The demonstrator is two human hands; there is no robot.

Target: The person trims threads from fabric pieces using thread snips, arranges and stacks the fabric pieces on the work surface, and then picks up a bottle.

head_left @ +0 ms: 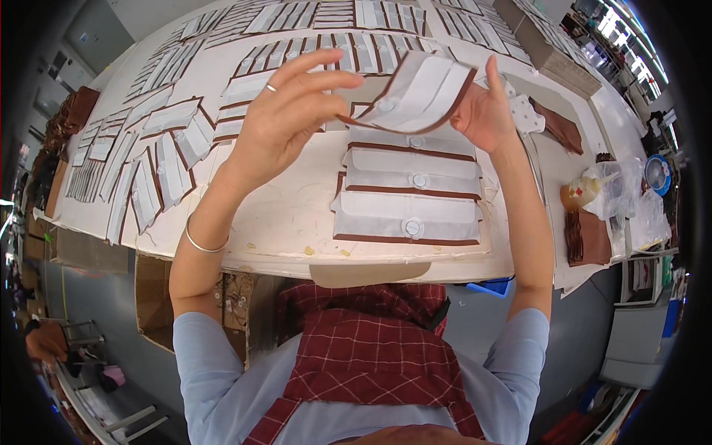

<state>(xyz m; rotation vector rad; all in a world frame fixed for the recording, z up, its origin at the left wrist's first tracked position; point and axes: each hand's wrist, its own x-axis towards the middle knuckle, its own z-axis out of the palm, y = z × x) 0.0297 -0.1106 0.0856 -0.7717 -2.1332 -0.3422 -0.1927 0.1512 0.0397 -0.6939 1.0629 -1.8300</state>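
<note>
Above the table I hold up a flexible grey-white panel [419,89] with brown edges and a round disc on it; it bows between my hands. The fingertips of my left hand [285,111] pinch its left corner, with the other fingers stretched out. At the panel's right end, my right hand [486,115] grips the edge, one digit pointing up and the rest partly hidden behind the piece. Just below, similar grey panels [408,211] with brown edges and round discs lie overlapped in a column on the white table [282,215].
Rows of like panels [311,52] cover the table's far side, and fanned-out ones [159,178] lie at left. To the right are brown pieces [588,237], a bottle of amber liquid [580,193] and clear plastic bags [627,196]. A cardboard box [156,297] stands beneath the table.
</note>
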